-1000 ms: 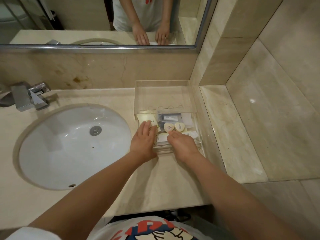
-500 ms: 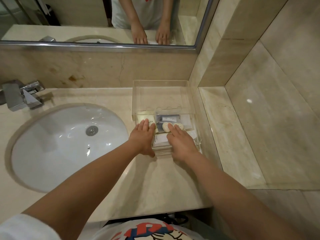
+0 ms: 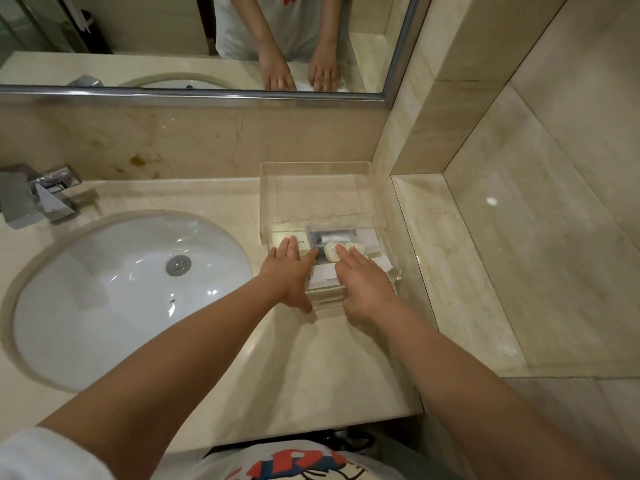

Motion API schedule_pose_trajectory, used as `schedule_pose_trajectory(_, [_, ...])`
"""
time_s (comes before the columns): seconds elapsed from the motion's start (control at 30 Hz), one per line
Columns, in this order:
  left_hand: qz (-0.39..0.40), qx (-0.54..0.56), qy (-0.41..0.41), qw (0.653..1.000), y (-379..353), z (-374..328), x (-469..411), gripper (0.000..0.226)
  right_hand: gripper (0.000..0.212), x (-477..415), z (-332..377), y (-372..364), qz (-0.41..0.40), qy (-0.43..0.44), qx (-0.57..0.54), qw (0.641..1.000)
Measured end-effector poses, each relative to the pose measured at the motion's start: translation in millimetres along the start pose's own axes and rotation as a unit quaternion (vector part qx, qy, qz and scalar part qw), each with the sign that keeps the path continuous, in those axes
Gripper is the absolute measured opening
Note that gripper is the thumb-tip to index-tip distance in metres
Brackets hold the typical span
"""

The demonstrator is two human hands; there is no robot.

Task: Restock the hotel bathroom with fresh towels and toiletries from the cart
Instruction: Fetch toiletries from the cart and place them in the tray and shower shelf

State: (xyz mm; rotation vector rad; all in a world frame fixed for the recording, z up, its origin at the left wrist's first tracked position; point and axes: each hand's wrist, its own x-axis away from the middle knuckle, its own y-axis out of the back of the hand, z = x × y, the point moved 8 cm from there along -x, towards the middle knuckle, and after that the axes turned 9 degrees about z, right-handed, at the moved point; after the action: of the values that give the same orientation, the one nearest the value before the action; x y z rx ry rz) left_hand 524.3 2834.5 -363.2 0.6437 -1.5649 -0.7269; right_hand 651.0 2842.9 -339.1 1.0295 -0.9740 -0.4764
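Observation:
A clear acrylic tray [image 3: 317, 174] stands on the marble counter in the corner beside the sink. Its front part holds small toiletries: a grey tube [image 3: 334, 236], two round white soaps [image 3: 333, 253], a cream packet [image 3: 300, 240] and white sachets [image 3: 323, 273]. My left hand [image 3: 291, 271] lies flat with straight fingers on the left items, thumb down at the tray's front edge. My right hand [image 3: 362, 277] lies flat on the right side, fingertips touching the soaps. Neither hand grips anything. No towels are in view.
A white oval sink [image 3: 114, 292] fills the counter's left, with a chrome tap [image 3: 38, 195] behind it. A mirror [image 3: 194, 43] above reflects both hands. A marble wall and a lower ledge [image 3: 460, 271] close in the right side. The counter's front edge [image 3: 311, 427] is near my body.
Both hands have slid a little farther over the toiletries and flattened out. The right fingers, curled a second ago, now lie straight on the soaps.

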Motion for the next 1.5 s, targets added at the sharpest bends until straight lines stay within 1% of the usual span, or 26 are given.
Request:
schedule_pose_trajectory(0.1, [0.0, -0.01, -0.006, 1.0, 0.3, -0.9, 1.5, 0.121, 0.038, 3.0, 0.2, 3.4, -0.009, -0.006, -0.016, 1.0])
schedule_pose_trajectory(0.2, [-0.019, -0.012, -0.009, 1.0, 6.3, 8.9, 5.4, 0.112, 0.03, 2.4, 4.5, 7.7, -0.015, -0.009, -0.034, 0.999])
schedule_pose_trajectory(0.33, [-0.036, -0.01, 0.003, 0.999, 5.9, 18.2, 7.9, 0.106, 0.034, -4.1, 14.5, 6.9, -0.009, 0.002, -0.018, 1.0])
schedule_pose_trajectory(0.47, [-0.052, -0.012, 0.004, 0.999, 2.5, 14.3, 7.2, 0.107, 0.039, -7.2, 15.0, 2.9, 0.0, -0.005, -0.003, 1.0])
schedule_pose_trajectory(0.63, [-0.067, 0.007, 0.005, 0.998, -0.9, 13.2, 10.8, 0.109, 0.026, -15.4, 10.5, -2.5, 0.034, -0.025, -0.008, 0.999])
schedule_pose_trajectory(0.8, [-0.092, -0.03, -0.022, 0.995, 7.2, 4.5, 6.3, 0.104, 0.032, -21.5, 7.5, 2.0, 0.019, -0.032, -0.031, 0.999])
schedule_pose_trajectory(0.93, [-0.084, -0.037, -0.033, 0.995, 8.6, 5.5, -2.0, 0.099, 0.031, -29.2, 8.9, 4.0, 0.022, -0.029, -0.037, 0.999])
schedule_pose_trajectory(1.13, [-0.085, -0.03, -0.038, 0.995, 7.7, 6.4, -9.5, 0.105, 0.03, -36.0, 3.9, -3.1, 0.027, -0.025, -0.027, 0.999])
schedule_pose_trajectory(1.27, [-0.107, -0.021, -0.034, 0.993, 10.7, 3.9, -14.8, 0.11, 0.035, -43.5, -2.0, -1.4, 0.015, -0.019, -0.005, 1.0])
schedule_pose_trajectory(1.37, [-0.118, -0.035, -0.03, 0.992, 14.8, 4.0, -18.1, 0.111, 0.036, -46.1, -2.8, 1.0, 0.016, -0.016, 0.009, 1.0])
schedule_pose_trajectory(1.43, [-0.126, -0.04, -0.025, 0.991, 15.6, 3.3, -19.7, 0.112, 0.035, -45.1, -3.1, 1.1, -0.001, -0.011, 0.022, 1.0])
schedule_pose_trajectory(1.5, [-0.136, -0.04, -0.018, 0.99, 15.2, 3.0, -20.8, 0.11, 0.033, -42.6, -3.0, 1.0, -0.034, 0.0, 0.031, 0.999])
